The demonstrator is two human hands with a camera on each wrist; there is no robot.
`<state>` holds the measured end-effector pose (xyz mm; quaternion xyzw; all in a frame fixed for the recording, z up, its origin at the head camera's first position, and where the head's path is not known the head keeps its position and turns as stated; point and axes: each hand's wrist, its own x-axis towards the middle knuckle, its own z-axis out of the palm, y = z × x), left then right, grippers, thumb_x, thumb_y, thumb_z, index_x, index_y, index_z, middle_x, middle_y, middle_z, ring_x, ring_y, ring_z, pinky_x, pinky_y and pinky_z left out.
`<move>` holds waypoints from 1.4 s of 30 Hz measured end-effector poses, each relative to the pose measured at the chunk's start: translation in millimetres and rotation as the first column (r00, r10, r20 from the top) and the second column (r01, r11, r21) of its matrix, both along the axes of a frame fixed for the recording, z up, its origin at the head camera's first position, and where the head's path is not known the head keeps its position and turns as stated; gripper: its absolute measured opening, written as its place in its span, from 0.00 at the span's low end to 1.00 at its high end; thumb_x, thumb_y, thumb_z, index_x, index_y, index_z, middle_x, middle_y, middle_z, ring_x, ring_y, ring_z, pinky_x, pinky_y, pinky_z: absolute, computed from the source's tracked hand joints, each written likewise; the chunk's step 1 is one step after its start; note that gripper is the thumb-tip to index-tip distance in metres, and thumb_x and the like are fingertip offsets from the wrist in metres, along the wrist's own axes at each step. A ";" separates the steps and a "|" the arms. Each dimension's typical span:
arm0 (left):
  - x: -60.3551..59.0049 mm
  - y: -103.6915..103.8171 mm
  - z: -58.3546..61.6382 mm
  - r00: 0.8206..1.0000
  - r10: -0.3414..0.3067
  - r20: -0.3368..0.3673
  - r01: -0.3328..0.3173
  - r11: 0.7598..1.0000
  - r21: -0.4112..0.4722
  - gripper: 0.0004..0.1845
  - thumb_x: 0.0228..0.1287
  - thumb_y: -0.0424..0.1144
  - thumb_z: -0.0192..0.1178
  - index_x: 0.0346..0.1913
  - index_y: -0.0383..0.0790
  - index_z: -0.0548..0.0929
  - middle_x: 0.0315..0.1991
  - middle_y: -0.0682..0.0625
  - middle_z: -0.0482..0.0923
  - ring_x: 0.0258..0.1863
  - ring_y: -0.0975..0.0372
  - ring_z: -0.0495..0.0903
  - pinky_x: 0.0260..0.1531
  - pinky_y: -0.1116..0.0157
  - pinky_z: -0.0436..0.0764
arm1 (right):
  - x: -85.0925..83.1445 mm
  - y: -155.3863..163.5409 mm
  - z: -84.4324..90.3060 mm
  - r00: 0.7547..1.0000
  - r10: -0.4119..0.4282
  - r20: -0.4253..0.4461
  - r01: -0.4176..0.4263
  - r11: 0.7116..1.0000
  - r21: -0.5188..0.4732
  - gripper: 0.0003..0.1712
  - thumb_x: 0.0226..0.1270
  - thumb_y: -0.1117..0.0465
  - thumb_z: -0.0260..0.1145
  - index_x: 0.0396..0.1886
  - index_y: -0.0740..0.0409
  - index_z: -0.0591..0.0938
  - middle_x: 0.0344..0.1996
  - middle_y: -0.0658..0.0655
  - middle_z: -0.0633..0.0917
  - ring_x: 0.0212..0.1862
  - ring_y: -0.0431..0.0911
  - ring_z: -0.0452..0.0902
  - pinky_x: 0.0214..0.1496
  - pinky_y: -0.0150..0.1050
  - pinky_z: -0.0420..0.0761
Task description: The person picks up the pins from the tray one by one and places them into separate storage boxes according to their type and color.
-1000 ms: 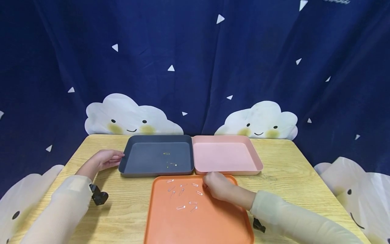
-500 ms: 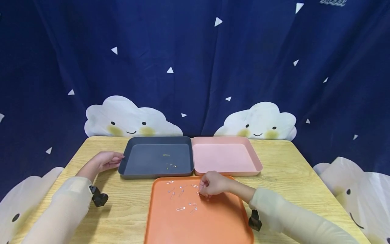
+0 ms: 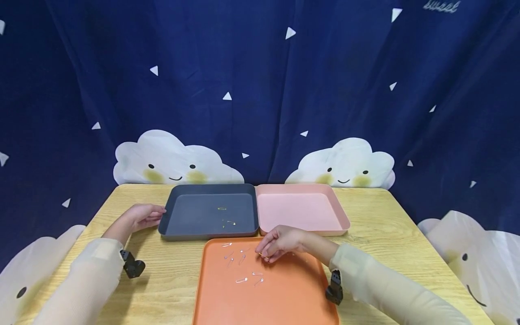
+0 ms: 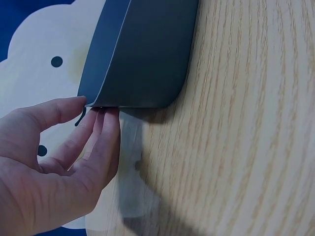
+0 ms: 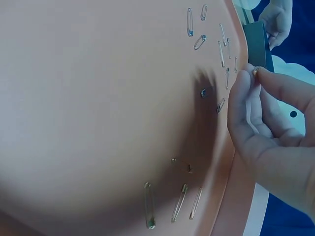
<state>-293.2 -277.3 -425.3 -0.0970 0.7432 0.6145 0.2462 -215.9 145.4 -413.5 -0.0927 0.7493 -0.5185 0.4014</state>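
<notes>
In the head view, the gold pin (image 3: pixel 263 256) pinched by the right hand (image 3: pixel 282 243) is mostly covered by the fingers; in the right wrist view, only a small end is exposed. The near rim of the pink tray (image 3: pixel 296 210) is partly blocked by that hand. The orange tray (image 3: pixel 264 307) is cut off by the lower edge, as are both sleeves (image 3: pixel 77 280). Specks (image 3: pixel 223 223) in the dark tray (image 4: pixel 147 59) are too small to be identified. In the left wrist view, that tray is cropped at the top, and the left hand (image 4: pixel 64 162) at the left edge.
</notes>
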 end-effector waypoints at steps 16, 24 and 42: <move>2.0 -2.3 -4.3 1.000 0.003 0.007 -0.003 1.000 -0.015 0.32 0.68 0.34 0.53 0.68 0.19 0.58 0.27 0.60 0.79 0.31 0.72 0.79 0.37 0.73 0.85 | -27.7 -34.9 23.0 0.999 0.029 0.043 -0.032 0.998 0.058 0.19 0.63 0.74 0.60 0.53 0.80 0.76 0.28 0.52 0.87 0.29 0.39 0.82 0.40 0.33 0.87; 2.2 -0.5 -6.6 1.000 0.015 0.016 -0.015 1.000 -0.009 0.32 0.68 0.35 0.54 0.68 0.20 0.58 0.27 0.60 0.80 0.30 0.72 0.80 0.37 0.73 0.85 | -51.8 -55.0 32.0 0.998 0.044 0.049 -0.048 0.996 0.081 0.20 0.63 0.74 0.61 0.54 0.78 0.76 0.24 0.49 0.86 0.28 0.39 0.81 0.35 0.28 0.85; -3.1 -1.5 -1.5 1.000 0.004 0.006 -0.004 1.000 0.003 0.32 0.69 0.35 0.53 0.68 0.20 0.58 0.28 0.60 0.80 0.31 0.72 0.80 0.38 0.73 0.85 | -114.7 -91.6 52.1 1.000 -0.001 0.009 -0.001 0.977 0.214 0.23 0.63 0.76 0.58 0.59 0.75 0.74 0.31 0.57 0.83 0.30 0.41 0.79 0.56 0.39 0.83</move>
